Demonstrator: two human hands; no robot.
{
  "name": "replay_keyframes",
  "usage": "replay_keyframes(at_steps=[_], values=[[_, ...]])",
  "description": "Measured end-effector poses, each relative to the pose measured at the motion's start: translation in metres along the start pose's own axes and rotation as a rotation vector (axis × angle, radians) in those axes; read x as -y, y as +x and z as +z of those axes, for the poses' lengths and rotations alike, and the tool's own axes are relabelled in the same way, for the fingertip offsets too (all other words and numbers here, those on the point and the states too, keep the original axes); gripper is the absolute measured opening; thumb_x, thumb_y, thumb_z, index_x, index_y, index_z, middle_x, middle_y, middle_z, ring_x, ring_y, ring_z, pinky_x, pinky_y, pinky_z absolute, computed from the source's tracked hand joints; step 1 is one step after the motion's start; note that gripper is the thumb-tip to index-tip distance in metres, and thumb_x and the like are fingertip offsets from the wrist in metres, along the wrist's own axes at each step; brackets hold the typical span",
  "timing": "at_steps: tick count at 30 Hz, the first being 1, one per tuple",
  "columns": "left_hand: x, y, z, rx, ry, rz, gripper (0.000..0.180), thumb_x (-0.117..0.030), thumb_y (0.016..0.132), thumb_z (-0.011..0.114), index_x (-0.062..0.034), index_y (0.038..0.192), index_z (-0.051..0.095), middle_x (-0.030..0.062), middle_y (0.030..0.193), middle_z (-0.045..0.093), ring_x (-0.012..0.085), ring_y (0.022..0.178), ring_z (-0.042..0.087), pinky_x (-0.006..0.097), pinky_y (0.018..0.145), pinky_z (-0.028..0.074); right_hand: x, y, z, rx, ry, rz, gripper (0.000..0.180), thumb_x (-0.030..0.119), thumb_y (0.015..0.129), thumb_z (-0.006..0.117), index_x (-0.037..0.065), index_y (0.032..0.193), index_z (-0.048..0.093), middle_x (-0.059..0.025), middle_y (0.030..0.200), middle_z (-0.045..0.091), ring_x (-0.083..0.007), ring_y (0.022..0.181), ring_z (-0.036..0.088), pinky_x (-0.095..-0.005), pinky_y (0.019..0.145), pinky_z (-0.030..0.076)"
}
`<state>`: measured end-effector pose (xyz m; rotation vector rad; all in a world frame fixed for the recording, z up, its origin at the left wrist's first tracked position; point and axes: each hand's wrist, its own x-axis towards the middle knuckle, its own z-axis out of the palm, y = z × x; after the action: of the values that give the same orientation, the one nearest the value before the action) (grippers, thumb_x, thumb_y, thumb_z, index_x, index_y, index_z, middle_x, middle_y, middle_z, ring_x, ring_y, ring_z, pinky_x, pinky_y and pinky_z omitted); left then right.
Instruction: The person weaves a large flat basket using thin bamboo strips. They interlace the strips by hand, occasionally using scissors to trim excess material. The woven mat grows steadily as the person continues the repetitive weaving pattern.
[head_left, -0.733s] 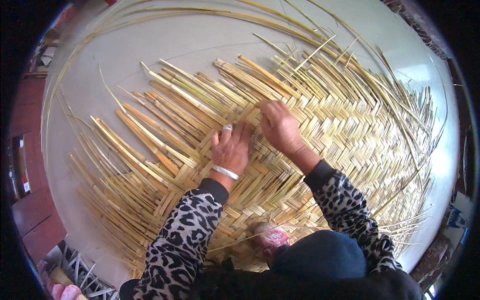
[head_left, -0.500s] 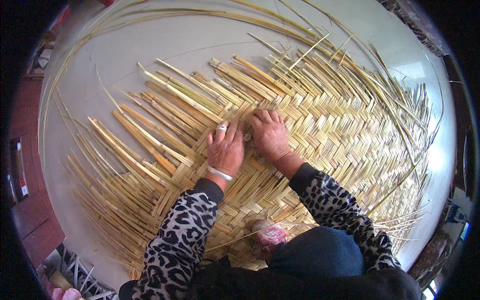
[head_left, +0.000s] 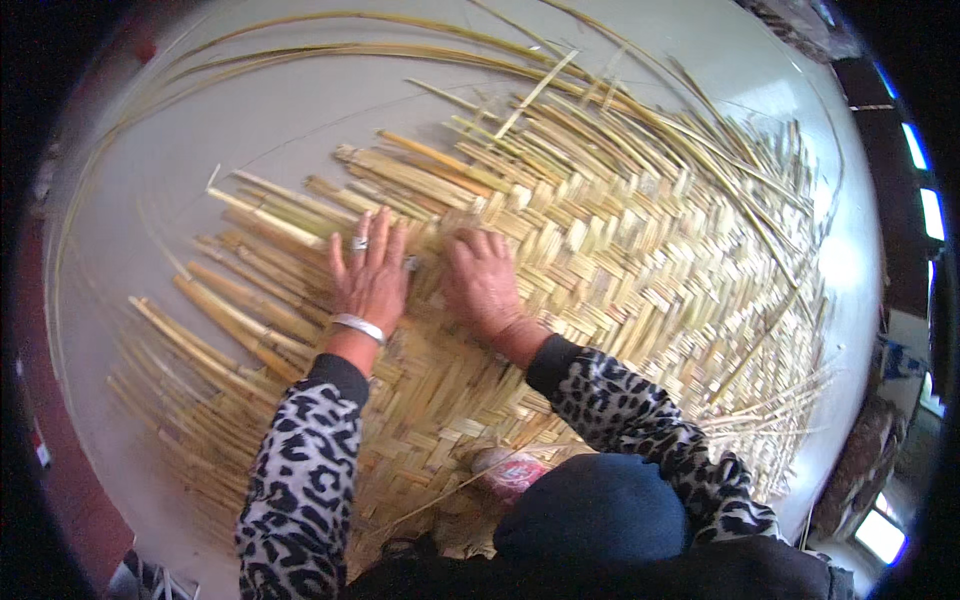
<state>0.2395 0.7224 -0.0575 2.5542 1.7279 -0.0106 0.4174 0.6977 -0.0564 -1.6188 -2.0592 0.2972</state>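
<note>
A large mat (head_left: 610,280) of flat, straw-coloured split strips, woven in a zigzag pattern, lies before me. On its unwoven upper-left side, loose strips (head_left: 225,310) fan outward. My left hand (head_left: 370,270), with a ring and a pale bracelet, rests over these strips, fingers stretched and apart, holding nothing visible. Close to its right, my right hand (head_left: 485,285) presses at the edge of the weave with its fingers curled down together. Its fingertips and anything under them are hidden. The strips around the left hand are slightly blurred.
Long bent strips (head_left: 330,48) arch over the smooth grey floor (head_left: 270,110) at the far side. Several loose strips lie across the mat's right part. Near me are a red-and-white rounded thing (head_left: 512,472) and a dark blue rounded shape (head_left: 600,508).
My left hand has moved left, away from the right hand, and its fingers have spread. My right hand stays curled at the weave's edge. The whole view has shifted.
</note>
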Motion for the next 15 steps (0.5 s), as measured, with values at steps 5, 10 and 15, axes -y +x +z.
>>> replay_keyframes(at_steps=[5,10,15], values=[[0.003,0.005,0.003,-0.017,-0.048,0.022,0.062,-0.02,0.083,0.06,-0.0141,0.141,0.04,0.0015,0.152,0.032,0.023,0.141,0.025,0.055,0.113,0.013,0.003,0.001,-0.006,0.098,-0.029,0.038,0.035,0.014,0.071,0.064,0.006,0.105,0.06,-0.0098,0.111,0.056,-0.0316,0.105,0.049,-0.0439,0.091,0.039],[0.0,0.002,-0.001,-0.031,-0.013,0.016,0.061,-0.023,0.081,0.064,-0.0135,0.138,0.042,0.0033,0.147,0.038,0.0247,0.137,0.031,0.055,0.111,0.018,0.0,0.002,-0.01,0.135,-0.031,0.026,0.034,0.016,0.07,0.065,0.007,0.103,0.06,-0.0083,0.107,0.056,-0.0296,0.104,0.049,-0.0416,0.091,0.039],[-0.009,-0.011,-0.008,-0.105,-0.108,-0.055,0.057,-0.02,0.084,0.063,-0.0066,0.136,0.043,0.0082,0.144,0.041,0.0284,0.133,0.035,0.046,0.109,0.028,0.003,0.001,-0.01,0.103,0.008,0.025,0.032,0.018,0.072,0.064,0.008,0.102,0.06,-0.0086,0.106,0.055,-0.0294,0.104,0.049,-0.0416,0.091,0.039]])
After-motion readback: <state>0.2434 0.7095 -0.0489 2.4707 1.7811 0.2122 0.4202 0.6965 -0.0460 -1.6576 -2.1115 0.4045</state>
